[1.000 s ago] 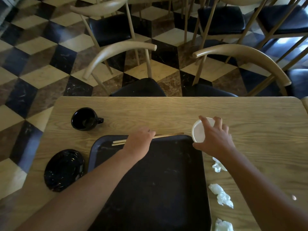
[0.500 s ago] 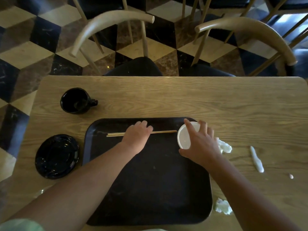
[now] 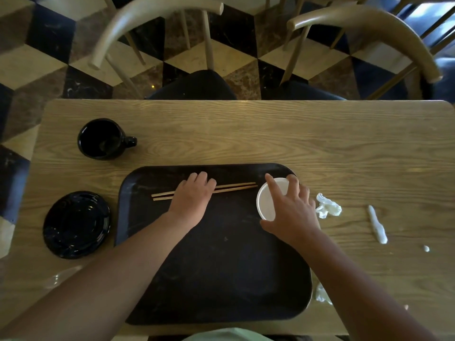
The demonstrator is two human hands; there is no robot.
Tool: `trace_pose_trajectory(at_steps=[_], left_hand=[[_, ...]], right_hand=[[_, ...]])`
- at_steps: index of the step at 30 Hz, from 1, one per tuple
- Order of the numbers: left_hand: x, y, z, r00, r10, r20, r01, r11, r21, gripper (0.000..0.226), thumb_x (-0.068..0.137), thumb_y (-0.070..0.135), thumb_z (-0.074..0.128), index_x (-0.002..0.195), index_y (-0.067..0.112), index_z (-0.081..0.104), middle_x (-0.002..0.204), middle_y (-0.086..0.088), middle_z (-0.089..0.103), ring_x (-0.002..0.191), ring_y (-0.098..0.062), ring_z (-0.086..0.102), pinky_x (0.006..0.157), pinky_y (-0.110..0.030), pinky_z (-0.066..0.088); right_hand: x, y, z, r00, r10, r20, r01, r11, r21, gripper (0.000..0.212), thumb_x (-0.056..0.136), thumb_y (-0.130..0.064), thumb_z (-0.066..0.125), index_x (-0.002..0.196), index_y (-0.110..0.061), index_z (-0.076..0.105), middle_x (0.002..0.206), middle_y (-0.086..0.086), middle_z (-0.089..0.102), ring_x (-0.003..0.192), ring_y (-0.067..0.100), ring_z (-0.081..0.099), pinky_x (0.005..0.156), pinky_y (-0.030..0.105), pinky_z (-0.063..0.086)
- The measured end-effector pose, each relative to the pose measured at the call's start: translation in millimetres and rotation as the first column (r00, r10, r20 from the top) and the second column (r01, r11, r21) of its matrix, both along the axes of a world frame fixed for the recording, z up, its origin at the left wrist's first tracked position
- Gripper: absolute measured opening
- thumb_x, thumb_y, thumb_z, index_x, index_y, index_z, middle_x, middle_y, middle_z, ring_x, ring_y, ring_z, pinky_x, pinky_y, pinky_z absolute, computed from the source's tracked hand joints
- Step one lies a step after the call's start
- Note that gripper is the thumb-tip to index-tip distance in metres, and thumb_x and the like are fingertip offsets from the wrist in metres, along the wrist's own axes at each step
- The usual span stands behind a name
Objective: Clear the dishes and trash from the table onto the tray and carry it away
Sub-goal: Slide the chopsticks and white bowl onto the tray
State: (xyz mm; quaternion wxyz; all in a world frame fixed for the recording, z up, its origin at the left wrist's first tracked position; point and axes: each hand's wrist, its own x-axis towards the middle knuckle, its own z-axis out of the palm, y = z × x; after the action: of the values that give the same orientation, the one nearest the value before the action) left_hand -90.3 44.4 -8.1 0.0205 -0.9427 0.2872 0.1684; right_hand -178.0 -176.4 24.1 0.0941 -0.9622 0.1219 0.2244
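A black tray (image 3: 216, 279) lies on the wooden table (image 3: 270, 134) in front of me. My left hand (image 3: 193, 200) rests over a pair of wooden chopsticks (image 3: 236, 188) lying across the tray's far part, fingers curled on them. My right hand (image 3: 293, 210) grips a white cup (image 3: 268, 203) at the tray's far right corner. A black mug (image 3: 103, 139) and a black plate (image 3: 76, 223) sit on the table left of the tray. Crumpled white tissues (image 3: 328, 209) and a twisted white wrapper (image 3: 378, 225) lie to the right.
Another tissue scrap (image 3: 321, 294) lies by the tray's right edge, and a clear plastic piece (image 3: 59, 278) near the table's left front. Two wooden chairs (image 3: 157, 25) stand pushed in at the far side, over a chequered floor.
Both hands came toward me from the table onto the tray, bringing the chopsticks and the white cup with them. The view tilted down.
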Motion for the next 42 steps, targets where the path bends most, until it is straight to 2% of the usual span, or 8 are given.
trace_pose_trajectory(at_steps=[6,14,19,25,37,42], left_hand=[[6,0,3,0.997,-0.071,-0.020,0.071,0.997,0.008,0.046,0.079,0.001,0.070,0.123,0.012,0.057,0.110,-0.008,0.058,0.098,-0.023,0.055,0.078,-0.032,0.051],[18,-5,3,0.998,-0.063,0.018,0.063,0.998,0.011,0.045,0.081,-0.001,0.066,0.123,0.011,0.057,0.114,-0.008,0.058,0.103,-0.024,0.055,0.082,-0.034,0.050],[26,-1,4,0.998,-0.056,0.020,0.056,0.998,0.006,0.045,0.074,-0.003,0.073,0.116,0.009,0.060,0.111,-0.009,0.059,0.101,-0.025,0.057,0.083,-0.036,0.051],[27,4,2,0.998,-0.070,0.012,0.069,0.997,0.028,0.054,0.069,-0.001,0.077,0.119,0.009,0.058,0.113,-0.010,0.058,0.101,-0.027,0.057,0.080,-0.038,0.050],[27,3,-2,0.995,-0.099,0.025,0.098,0.994,0.044,0.057,0.068,-0.003,0.076,0.119,0.008,0.055,0.114,-0.011,0.056,0.103,-0.028,0.055,0.084,-0.040,0.050],[28,3,-5,0.993,-0.107,0.043,0.106,0.994,0.040,0.057,0.067,-0.003,0.076,0.119,0.009,0.054,0.114,-0.010,0.055,0.104,-0.028,0.055,0.084,-0.041,0.050]], right_hand=[[-7,0,0,1.000,-0.026,0.015,0.026,1.000,0.002,0.118,0.063,-0.053,0.081,0.151,-0.039,0.004,0.154,0.016,0.011,0.135,0.043,0.027,0.099,0.055,0.043],[-10,3,0,0.999,-0.046,0.028,0.045,0.999,0.028,0.118,0.063,-0.054,0.081,0.152,-0.040,0.004,0.153,0.013,0.011,0.136,0.041,0.026,0.100,0.054,0.042],[-9,5,1,1.000,-0.026,0.004,0.026,1.000,0.008,0.119,0.064,-0.054,0.081,0.152,-0.039,0.001,0.155,0.015,0.008,0.137,0.042,0.025,0.101,0.054,0.041],[-10,8,0,0.999,-0.038,0.009,0.038,0.999,0.003,0.120,0.065,-0.053,0.080,0.152,-0.038,-0.002,0.155,0.013,0.006,0.139,0.040,0.022,0.103,0.053,0.040],[10,4,-2,0.997,-0.029,0.065,0.026,0.999,0.047,0.118,0.068,-0.051,0.079,0.154,-0.032,0.001,0.156,0.014,0.007,0.143,0.041,0.015,0.109,0.056,0.036],[19,5,-2,0.998,-0.041,0.042,0.039,0.999,0.038,0.118,0.068,-0.048,0.081,0.154,-0.030,0.002,0.156,0.015,0.008,0.142,0.042,0.015,0.110,0.058,0.033]])
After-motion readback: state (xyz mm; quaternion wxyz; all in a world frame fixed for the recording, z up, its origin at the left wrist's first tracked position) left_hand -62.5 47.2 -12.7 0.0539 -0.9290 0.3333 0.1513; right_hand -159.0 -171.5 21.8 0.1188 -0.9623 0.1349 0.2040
